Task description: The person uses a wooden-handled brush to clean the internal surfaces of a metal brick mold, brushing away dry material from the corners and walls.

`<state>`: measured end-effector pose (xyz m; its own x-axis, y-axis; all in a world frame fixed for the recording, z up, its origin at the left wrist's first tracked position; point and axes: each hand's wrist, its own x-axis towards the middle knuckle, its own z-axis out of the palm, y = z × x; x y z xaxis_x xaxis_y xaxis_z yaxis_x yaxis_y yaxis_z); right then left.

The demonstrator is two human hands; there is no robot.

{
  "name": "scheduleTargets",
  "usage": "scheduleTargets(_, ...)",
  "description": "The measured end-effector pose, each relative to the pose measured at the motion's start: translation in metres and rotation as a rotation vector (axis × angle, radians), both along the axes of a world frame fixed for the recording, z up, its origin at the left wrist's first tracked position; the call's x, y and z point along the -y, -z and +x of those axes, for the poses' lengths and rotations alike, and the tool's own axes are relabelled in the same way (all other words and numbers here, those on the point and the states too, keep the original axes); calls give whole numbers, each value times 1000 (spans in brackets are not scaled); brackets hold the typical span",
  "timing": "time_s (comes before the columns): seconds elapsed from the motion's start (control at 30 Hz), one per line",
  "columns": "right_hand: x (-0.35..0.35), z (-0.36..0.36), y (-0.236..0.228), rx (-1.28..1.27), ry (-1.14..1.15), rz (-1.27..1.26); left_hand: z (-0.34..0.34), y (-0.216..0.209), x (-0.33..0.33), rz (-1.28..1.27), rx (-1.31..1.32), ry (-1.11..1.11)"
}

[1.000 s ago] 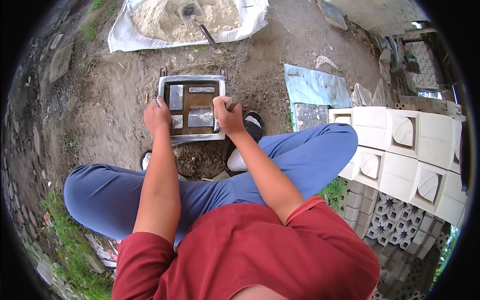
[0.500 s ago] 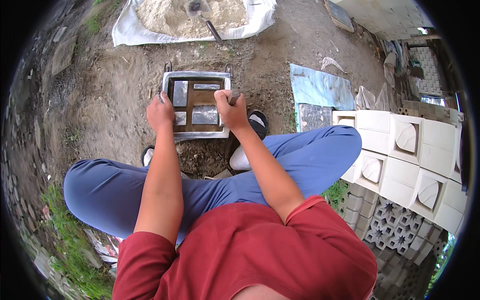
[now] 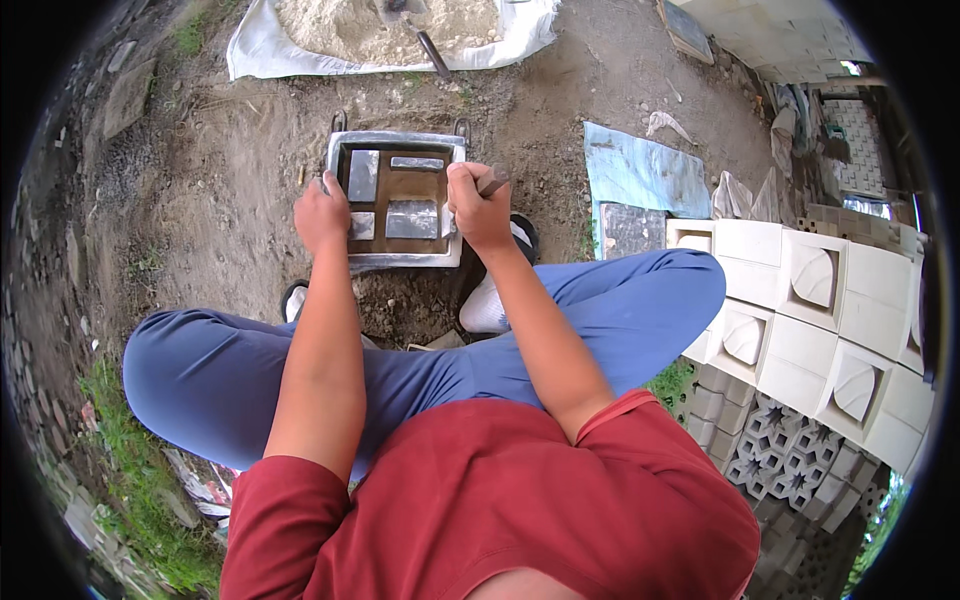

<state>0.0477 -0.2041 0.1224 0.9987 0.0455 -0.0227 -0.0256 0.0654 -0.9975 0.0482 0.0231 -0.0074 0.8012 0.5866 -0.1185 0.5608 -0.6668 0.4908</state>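
1. Ground (image 3: 225, 150): bare brown earth, with scattered grass (image 3: 140, 500);
2. flat stone (image 3: 130, 100), lying at far left;
3. white sheet (image 3: 258, 50), spread beyond the mould;
4. metal-rimmed mould (image 3: 405, 260), resting on the earth;
5. light blue sheet (image 3: 645, 170), lying at right; dark slab (image 3: 630, 232) adjoining

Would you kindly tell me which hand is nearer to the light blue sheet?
Right. The right hand is at the right edge of the frame, left of the blue sheet; the left hand is farther, at the frame's left edge.
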Motion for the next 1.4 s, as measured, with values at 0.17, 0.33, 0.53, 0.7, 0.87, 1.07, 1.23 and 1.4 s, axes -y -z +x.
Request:
scheduleTargets(0.17,6,-5,38,32,-51,-88,1,5,-2,-15,-30,2)
scheduleTargets(0.33,4,5,14,-77,26,98,-1,5,-2,62,24,-27)
scheduleTargets(0.53,9,10,43,-15,-17,20,4,5,3,33,24,-20)
scheduleTargets(0.7,1,30,22,-96,38,86,-1,11,1,60,20,-65)
scheduleTargets(0.87,3,47,26,-98,7,51,2,6,2,54,11,-38)
scheduleTargets(1.07,-1,53,30,-227,20,203,0,12,-4,89,13,-17)
scheduleTargets(1.23,-6,59,19,-115,48,162,-4,8,-3,80,1,11)
scheduleTargets(1.4,2,55,33,-184,75,202,-1,1,5,68,-30,-4)
